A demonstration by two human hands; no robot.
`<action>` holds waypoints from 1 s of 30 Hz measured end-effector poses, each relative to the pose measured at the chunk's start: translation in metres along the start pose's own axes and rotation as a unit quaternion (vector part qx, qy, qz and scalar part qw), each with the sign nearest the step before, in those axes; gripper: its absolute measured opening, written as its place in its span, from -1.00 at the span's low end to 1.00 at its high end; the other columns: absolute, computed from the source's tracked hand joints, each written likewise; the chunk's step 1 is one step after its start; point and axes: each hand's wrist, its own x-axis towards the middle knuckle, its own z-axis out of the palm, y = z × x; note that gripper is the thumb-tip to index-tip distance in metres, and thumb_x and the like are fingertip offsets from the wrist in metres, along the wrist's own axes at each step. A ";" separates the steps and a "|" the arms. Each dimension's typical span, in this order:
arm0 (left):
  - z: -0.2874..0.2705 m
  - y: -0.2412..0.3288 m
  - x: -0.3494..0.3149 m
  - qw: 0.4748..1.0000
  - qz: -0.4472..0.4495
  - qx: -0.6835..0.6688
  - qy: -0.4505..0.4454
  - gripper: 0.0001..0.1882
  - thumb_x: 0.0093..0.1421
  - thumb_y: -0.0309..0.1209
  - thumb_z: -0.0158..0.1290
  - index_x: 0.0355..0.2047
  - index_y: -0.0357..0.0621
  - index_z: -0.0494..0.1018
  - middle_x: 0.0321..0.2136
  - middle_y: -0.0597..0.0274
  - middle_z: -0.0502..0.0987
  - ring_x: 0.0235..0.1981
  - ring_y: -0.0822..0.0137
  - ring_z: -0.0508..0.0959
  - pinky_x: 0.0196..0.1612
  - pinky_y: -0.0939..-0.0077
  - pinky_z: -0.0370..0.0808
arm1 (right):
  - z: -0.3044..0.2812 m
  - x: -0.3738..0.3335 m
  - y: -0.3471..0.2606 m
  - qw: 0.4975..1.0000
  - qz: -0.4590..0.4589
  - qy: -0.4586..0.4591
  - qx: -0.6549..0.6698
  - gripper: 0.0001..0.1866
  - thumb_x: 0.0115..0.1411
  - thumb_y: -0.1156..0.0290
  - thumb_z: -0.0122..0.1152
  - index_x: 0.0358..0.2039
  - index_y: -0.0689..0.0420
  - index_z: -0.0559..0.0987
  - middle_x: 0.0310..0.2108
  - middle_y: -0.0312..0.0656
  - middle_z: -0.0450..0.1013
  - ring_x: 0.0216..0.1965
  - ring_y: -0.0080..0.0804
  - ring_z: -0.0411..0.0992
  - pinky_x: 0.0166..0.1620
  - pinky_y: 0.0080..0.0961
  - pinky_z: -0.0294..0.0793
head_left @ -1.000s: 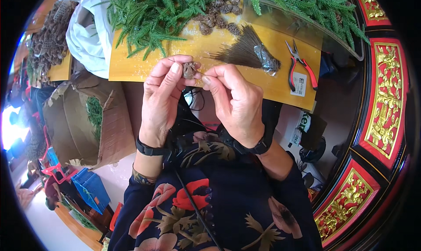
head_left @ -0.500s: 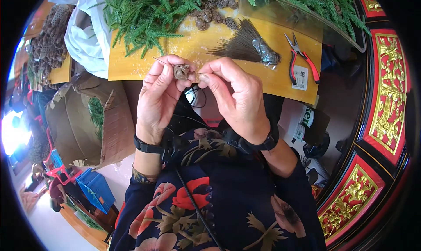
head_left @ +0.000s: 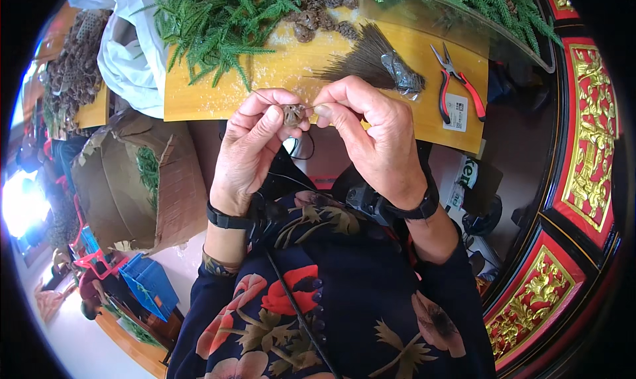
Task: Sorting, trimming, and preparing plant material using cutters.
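Observation:
A small brown pine cone (head_left: 293, 116) is pinched between the thumb and fingers of my left hand (head_left: 248, 137), just off the table's near edge. A thin brown wire runs through or around the cone; one end sticks out past my left fingers. My right hand (head_left: 374, 131) pinches the wire's other end (head_left: 309, 107) between thumb and forefinger, close beside the cone. Beyond my hands, a bundle of brown wires (head_left: 364, 60), wrapped in clear plastic at one end, lies on the yellow table (head_left: 285, 64).
Green fir sprigs (head_left: 212, 25) and several pine cones (head_left: 324, 15) cover the table's far side. Red-handled pliers (head_left: 457, 88) lie at the right, near a clear tray (head_left: 430, 18). An open cardboard box (head_left: 132, 187) stands at left, below a white plastic bag (head_left: 136, 68).
Both hands have shifted slightly right with the pine cone. My right fingers have turned a little, still pinching the wire near the cone.

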 end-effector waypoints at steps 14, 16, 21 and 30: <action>0.008 -0.004 -0.002 0.994 -0.038 -0.103 0.000 -0.72 0.39 -0.33 -0.15 -0.09 -0.29 0.42 -0.22 0.00 0.55 -0.24 0.28 0.56 -0.15 0.52 0.51 | -0.008 0.002 0.009 0.996 0.029 -0.016 0.079 -0.98 0.20 0.59 0.18 -0.36 0.27 0.56 -0.50 -0.26 0.55 -0.44 -0.67 0.47 -0.38 -0.71 0.43; 0.008 -0.001 -0.003 0.994 -0.071 -0.084 -0.006 -0.72 0.39 -0.31 -0.15 -0.13 -0.28 0.43 -0.22 -0.03 0.55 -0.25 0.27 0.56 -0.15 0.50 0.51 | -0.014 0.005 0.005 0.999 0.003 -0.033 0.040 -0.98 0.17 0.61 0.20 -0.38 0.28 0.57 -0.49 -0.25 0.55 -0.43 -0.65 0.49 -0.37 -0.68 0.45; -0.001 0.002 -0.002 0.981 -0.107 -0.141 -0.073 -0.76 0.36 -0.32 -0.09 -0.18 -0.25 0.44 -0.22 -0.05 0.55 -0.24 0.27 0.55 -0.17 0.48 0.50 | -0.020 0.006 -0.005 0.997 -0.029 -0.067 -0.035 -0.99 0.14 0.63 0.22 -0.40 0.30 0.58 -0.47 -0.23 0.56 -0.42 -0.63 0.50 -0.35 -0.67 0.47; -0.002 -0.003 0.002 0.982 -0.089 -0.166 -0.019 -0.87 0.26 -0.46 0.04 -0.20 -0.21 0.42 -0.25 -0.02 0.55 -0.21 0.30 0.54 -0.24 0.55 0.47 | -0.008 -0.002 0.010 0.995 0.082 0.008 0.055 -0.80 0.16 0.60 0.23 -0.17 0.26 0.56 -0.46 -0.28 0.52 -0.44 -0.67 0.44 -0.40 -0.68 0.39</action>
